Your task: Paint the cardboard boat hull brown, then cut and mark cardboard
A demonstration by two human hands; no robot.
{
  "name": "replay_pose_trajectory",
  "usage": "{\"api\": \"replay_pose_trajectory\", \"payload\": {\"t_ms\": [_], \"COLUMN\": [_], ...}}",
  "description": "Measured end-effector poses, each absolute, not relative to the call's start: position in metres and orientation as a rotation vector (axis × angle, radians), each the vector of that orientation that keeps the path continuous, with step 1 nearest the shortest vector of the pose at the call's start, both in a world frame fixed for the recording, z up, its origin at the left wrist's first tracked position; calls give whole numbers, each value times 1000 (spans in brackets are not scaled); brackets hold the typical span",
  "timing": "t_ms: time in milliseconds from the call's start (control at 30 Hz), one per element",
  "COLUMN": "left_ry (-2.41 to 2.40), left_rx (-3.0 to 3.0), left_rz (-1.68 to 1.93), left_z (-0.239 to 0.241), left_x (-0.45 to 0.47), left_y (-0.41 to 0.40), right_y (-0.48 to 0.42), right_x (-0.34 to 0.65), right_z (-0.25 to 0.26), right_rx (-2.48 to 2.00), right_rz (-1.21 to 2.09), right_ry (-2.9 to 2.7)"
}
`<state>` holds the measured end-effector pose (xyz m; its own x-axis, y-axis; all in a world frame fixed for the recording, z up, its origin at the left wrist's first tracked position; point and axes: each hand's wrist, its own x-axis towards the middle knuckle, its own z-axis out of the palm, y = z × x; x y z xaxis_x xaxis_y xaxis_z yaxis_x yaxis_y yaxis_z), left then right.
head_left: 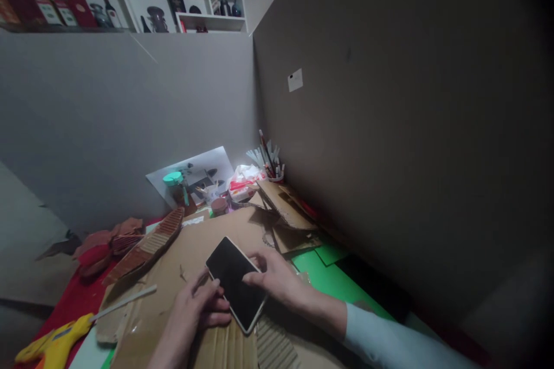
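A black-screened smartphone (pixel 236 282) lies tilted over a sheet of brown cardboard (pixel 203 242), held between both hands. My left hand (pixel 194 311) grips its near left edge with curled fingers and the thumb by the screen. My right hand (pixel 277 278) holds the right edge, fingers bent onto the screen side. A pale sleeve covers the right forearm. The screen is dark.
A yellow glue gun (pixel 56 341) lies at the lower left. A cardboard boat-like model (pixel 147 245) rests on a red mat. Cardboard scraps (pixel 285 207), a green cutting mat (pixel 329 277), a teal-lidded jar (pixel 175 184) and a pen cup (pixel 272 168) crowd the corner by the partition walls.
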<state>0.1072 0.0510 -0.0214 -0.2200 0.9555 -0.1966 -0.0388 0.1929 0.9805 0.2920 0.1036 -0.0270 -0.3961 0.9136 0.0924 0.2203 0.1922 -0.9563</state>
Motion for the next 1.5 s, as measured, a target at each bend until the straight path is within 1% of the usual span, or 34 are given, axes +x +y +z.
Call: {"api": "replay_pose_trajectory", "payload": {"t_ms": [100, 233, 367, 433, 567, 700, 867, 1133, 1500], "left_ry": [1467, 1459, 1268, 1133, 1005, 1001, 1053, 1145, 1291], "left_rx": [1011, 1040, 1065, 1086, 1084, 1050, 1020, 988, 978], "left_rz": [1272, 1344, 1194, 1120, 1103, 1091, 1109, 1093, 1124], "left_z": [-17, -13, -17, -23, -29, -24, -15, -14, 15], "left_x": [110, 116, 126, 130, 132, 136, 142, 143, 152], "left_y": [54, 58, 67, 72, 75, 69, 65, 61, 39], "right_y": [108, 104, 98, 96, 95, 96, 96, 95, 94], "right_x": [292, 297, 299, 299, 300, 305, 310, 308, 313], "right_z": [-30, -24, -13, -8, 1, 6, 9, 5, 12], "right_rx": [-976, -837, -679, -596, -441, -321, -224, -93, -24], "right_rz": [1376, 1406, 1482, 1608, 1910, 2064, 2091, 2136, 2176], "right_ry": [-1569, -1284, -1074, -1040, -1022, -958, -851, -764, -757]}}
